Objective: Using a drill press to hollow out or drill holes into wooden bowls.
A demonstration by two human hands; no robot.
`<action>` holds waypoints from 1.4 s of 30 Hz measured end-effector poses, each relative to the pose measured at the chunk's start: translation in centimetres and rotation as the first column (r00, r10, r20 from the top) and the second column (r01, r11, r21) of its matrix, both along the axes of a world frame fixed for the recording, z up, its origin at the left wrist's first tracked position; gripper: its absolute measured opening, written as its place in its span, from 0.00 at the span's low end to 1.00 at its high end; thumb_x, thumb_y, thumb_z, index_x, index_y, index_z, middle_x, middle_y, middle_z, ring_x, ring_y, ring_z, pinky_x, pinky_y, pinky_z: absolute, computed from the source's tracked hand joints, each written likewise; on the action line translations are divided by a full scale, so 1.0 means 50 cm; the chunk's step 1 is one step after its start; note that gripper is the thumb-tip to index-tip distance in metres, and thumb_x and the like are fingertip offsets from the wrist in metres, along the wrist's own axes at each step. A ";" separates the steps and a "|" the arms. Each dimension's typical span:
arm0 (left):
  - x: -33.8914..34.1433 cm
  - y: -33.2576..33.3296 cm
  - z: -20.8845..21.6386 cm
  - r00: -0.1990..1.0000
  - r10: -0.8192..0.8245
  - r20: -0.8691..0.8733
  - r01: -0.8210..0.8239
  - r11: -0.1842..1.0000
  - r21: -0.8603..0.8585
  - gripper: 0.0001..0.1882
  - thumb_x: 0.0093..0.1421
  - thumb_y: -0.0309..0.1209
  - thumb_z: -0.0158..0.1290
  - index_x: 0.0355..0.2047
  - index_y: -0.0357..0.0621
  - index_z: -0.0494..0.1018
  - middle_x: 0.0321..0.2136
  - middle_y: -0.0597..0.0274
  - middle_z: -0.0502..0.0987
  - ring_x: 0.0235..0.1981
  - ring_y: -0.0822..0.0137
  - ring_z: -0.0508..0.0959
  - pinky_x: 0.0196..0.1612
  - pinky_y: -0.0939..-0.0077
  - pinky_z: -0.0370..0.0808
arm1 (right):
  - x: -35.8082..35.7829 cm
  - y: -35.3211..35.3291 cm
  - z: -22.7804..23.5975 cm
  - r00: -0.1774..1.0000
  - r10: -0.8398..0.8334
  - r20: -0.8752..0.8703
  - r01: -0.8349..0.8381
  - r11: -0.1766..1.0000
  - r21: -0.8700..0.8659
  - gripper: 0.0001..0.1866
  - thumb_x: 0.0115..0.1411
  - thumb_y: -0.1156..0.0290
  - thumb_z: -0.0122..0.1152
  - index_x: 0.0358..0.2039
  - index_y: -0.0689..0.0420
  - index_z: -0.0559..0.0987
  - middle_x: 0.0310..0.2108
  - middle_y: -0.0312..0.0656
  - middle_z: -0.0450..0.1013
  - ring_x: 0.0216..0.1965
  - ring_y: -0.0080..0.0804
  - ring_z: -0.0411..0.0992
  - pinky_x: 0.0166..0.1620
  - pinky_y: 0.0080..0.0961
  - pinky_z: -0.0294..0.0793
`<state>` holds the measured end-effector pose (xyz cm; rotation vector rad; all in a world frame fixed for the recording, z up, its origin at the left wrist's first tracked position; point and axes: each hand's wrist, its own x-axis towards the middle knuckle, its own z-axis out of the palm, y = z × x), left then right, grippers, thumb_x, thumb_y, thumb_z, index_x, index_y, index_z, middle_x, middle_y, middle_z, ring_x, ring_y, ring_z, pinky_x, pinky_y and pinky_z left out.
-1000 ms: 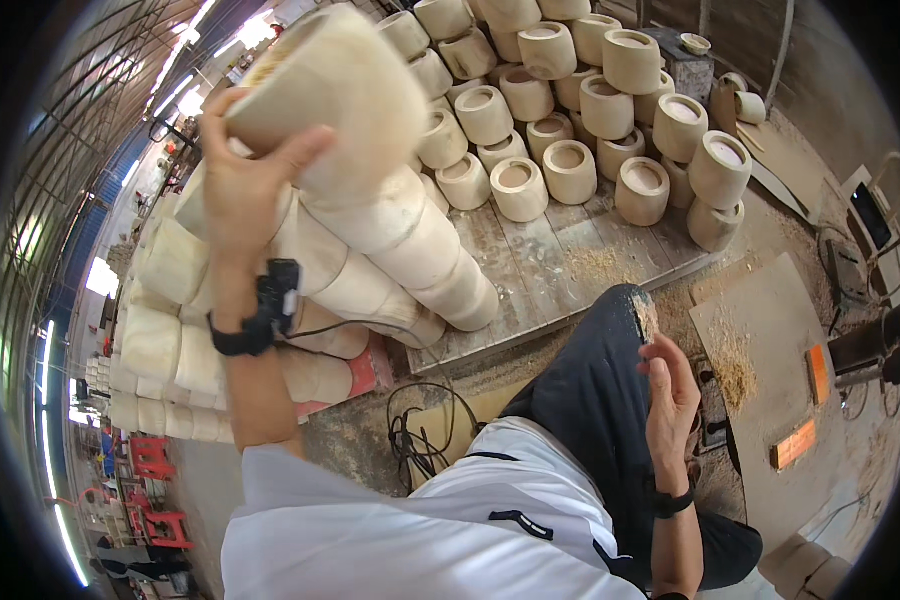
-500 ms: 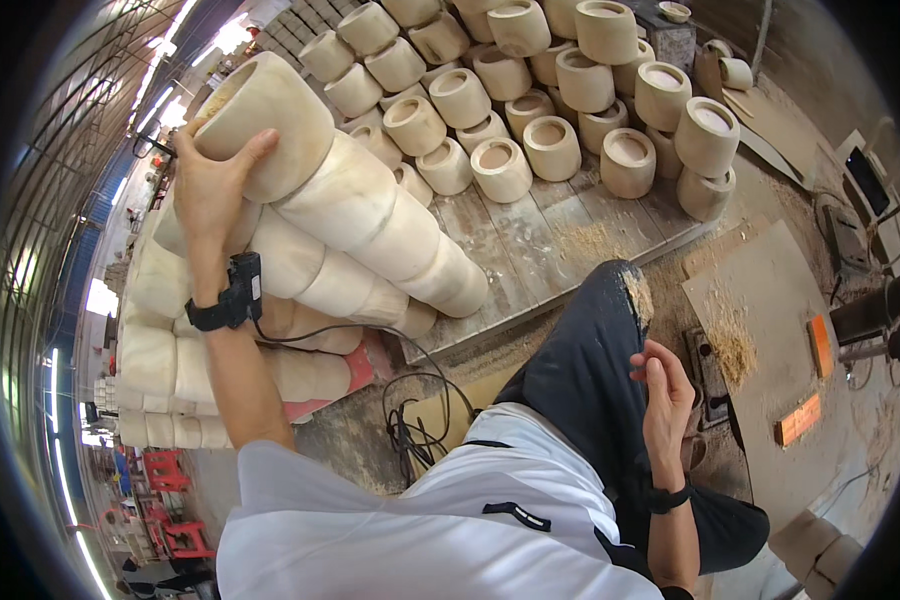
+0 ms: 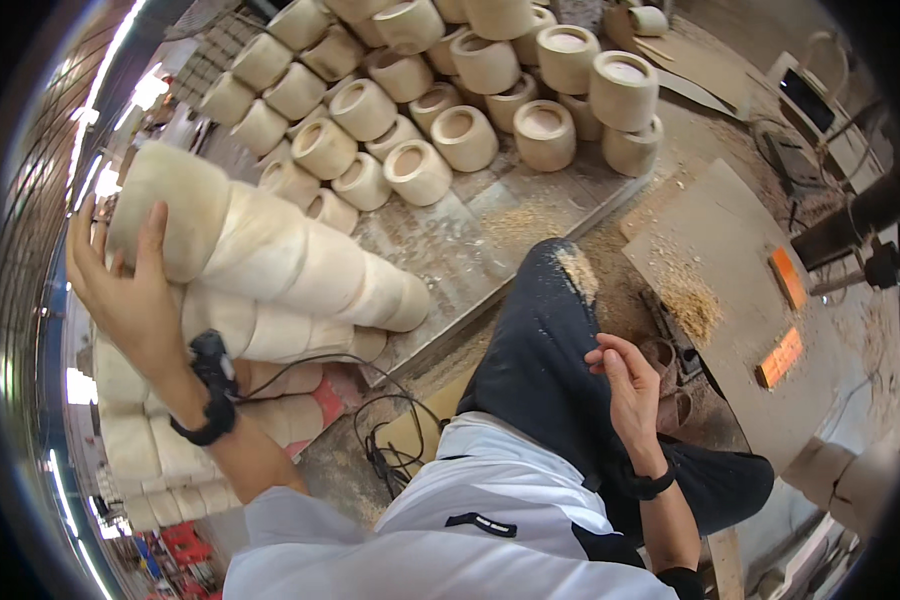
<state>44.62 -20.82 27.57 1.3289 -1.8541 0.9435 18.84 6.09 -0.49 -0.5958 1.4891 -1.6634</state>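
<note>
The left hand is raised against the end of the topmost wooden bowl in a tall stack of turned wooden bowls. Its fingers are spread wide and flat, pressed on the bowl's pale rim and side rather than curled round it; the thumb is hidden behind the wood, so how firm a hold it has cannot be told. A black wristband sits on that wrist.

The right hand hangs low beside the dark trouser leg, fingers loosely bent and a little apart, fingertips touching the cloth, holding nothing.

The stack runs as one long column, nested bowl in bowl. Seen from the head camera its long axis slants from the upper left, where the hand meets it, down to the lower right, where its far end stands on the wooden pallet. More stacks stand beside it at the left, partly cut off by the dark rim and blurred there. Their bases are hidden behind the forearm.

Further along the pallet sit many single bowls, mouths up, close together, some touching. Sawdust lies on a board to the right, near two orange blocks. A black cable loops on the floor just below the stack.
</note>
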 end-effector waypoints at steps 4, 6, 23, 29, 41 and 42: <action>-0.181 -0.046 -0.192 0.614 -0.502 -0.609 0.751 0.609 0.255 0.27 0.54 0.32 0.65 0.52 0.40 0.70 0.50 0.55 0.73 0.49 0.64 0.72 0.50 0.69 0.70 | -0.009 0.027 -0.016 0.998 -0.057 -0.028 0.060 0.991 0.117 0.14 0.68 0.72 0.49 0.49 0.66 0.76 0.35 0.38 0.77 0.36 0.22 0.72 0.43 0.19 0.71; -0.250 -0.149 -0.350 0.679 -0.431 -0.595 0.721 0.545 0.428 0.29 0.53 0.38 0.65 0.52 0.38 0.69 0.50 0.50 0.71 0.52 0.56 0.70 0.53 0.63 0.68 | -0.012 0.039 0.008 0.996 -0.083 -0.024 0.086 0.974 0.211 0.14 0.68 0.72 0.49 0.49 0.66 0.76 0.34 0.38 0.78 0.36 0.22 0.72 0.43 0.19 0.71; -0.228 -0.530 -0.927 0.882 0.239 -0.405 0.210 0.572 0.793 0.35 0.43 0.37 0.69 0.53 0.48 0.69 0.56 0.33 0.57 0.48 0.36 0.73 0.54 0.52 0.71 | 0.005 0.164 -0.012 0.926 -0.353 -0.133 0.373 0.808 0.457 0.13 0.69 0.72 0.48 0.48 0.66 0.76 0.33 0.39 0.76 0.35 0.22 0.73 0.41 0.18 0.74; -0.168 -0.496 -0.934 0.917 -0.049 -0.396 0.325 0.667 0.671 0.33 0.41 0.46 0.71 0.44 0.40 0.75 0.44 0.40 0.75 0.47 0.42 0.73 0.50 0.54 0.70 | 0.004 0.158 -0.002 0.918 -0.382 -0.102 0.389 0.827 0.405 0.13 0.68 0.73 0.48 0.48 0.66 0.76 0.33 0.39 0.77 0.36 0.23 0.73 0.43 0.19 0.73; -0.301 -0.143 -0.612 0.386 -0.227 -0.894 0.922 0.073 0.380 0.25 0.48 0.18 0.66 0.45 0.35 0.69 0.52 0.52 0.63 0.45 0.63 0.75 0.48 0.70 0.75 | -0.040 0.192 -0.016 0.911 -0.384 -0.150 0.412 0.850 0.329 0.15 0.67 0.72 0.50 0.51 0.63 0.74 0.40 0.43 0.77 0.39 0.27 0.74 0.44 0.23 0.73; -0.338 -0.124 -0.583 0.340 -0.163 -0.926 0.937 -0.032 0.349 0.24 0.49 0.16 0.65 0.45 0.36 0.68 0.53 0.54 0.63 0.47 0.62 0.74 0.48 0.71 0.75 | -0.056 0.181 -0.031 0.812 -0.341 -0.475 0.504 0.819 0.274 0.18 0.66 0.71 0.51 0.55 0.64 0.71 0.47 0.48 0.74 0.47 0.34 0.72 0.50 0.28 0.70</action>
